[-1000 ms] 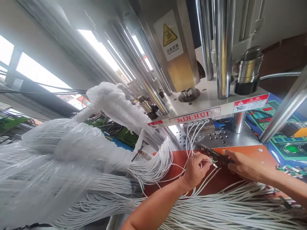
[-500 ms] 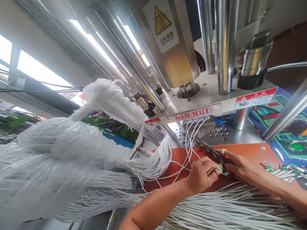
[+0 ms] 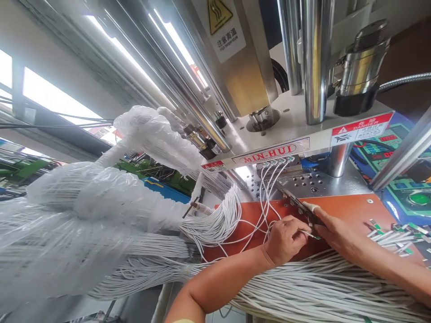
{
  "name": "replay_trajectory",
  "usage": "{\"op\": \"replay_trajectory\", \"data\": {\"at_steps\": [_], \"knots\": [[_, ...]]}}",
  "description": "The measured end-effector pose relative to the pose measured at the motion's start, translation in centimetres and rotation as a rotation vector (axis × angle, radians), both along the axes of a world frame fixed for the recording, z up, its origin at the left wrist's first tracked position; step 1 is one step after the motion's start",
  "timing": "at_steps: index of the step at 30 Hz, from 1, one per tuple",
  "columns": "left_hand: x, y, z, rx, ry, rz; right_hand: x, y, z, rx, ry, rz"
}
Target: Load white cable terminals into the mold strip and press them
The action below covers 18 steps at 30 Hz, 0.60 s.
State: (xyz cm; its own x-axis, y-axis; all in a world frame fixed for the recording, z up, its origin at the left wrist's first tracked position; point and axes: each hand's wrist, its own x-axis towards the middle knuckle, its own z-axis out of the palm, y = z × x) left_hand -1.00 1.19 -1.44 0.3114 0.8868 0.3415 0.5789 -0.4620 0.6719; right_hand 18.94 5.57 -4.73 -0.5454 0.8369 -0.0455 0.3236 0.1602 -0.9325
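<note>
My left hand (image 3: 285,240) is closed in a pinch on a white cable (image 3: 307,233), whose tip with a small green part points at my right hand. My right hand (image 3: 335,231) grips the near end of a long dark metal bar (image 3: 292,197) with small fittings along it. The bar slants away over the orange-brown mat (image 3: 346,208), its far end near the press's perforated metal bed (image 3: 308,184). Both hands are close together, just beyond a thick spread of white cables (image 3: 303,291). My right fingertips are partly hidden behind the bar.
Above the hands is the press plate with a MIN-HUI label (image 3: 269,154); several cables hang from green-ended connectors under it. Plastic-wrapped cable bundles (image 3: 107,193) fill the left. Cut white pieces with green ends (image 3: 397,235) lie at right, beside a control panel (image 3: 404,179).
The view has tilted and shifted slightly. My left hand keeps the cable pinched, its tip turned a little beside the bar. My right hand stays on the bar.
</note>
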Motion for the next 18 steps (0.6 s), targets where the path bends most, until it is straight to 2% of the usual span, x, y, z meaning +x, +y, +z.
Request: {"op": "replay_trajectory", "data": {"at_steps": [3,7,14,18], "knots": [[0.1,0.0,0.0,-0.049,-0.005,0.001,-0.1,-0.1,0.6,0.013,-0.039,0.001],[-0.1,0.5,0.5,-0.111,-0.027,-0.031,0.2,0.3,1.7,-0.057,-0.102,-0.002],[-1.8,1.4,3.7,-0.099,-0.039,-0.249,0.5,0.6,3.1,-0.106,-0.002,0.021],[-2.5,1.6,5.5,-0.123,-0.064,-0.245,0.4,0.9,3.4,-0.164,0.049,0.086]]}}
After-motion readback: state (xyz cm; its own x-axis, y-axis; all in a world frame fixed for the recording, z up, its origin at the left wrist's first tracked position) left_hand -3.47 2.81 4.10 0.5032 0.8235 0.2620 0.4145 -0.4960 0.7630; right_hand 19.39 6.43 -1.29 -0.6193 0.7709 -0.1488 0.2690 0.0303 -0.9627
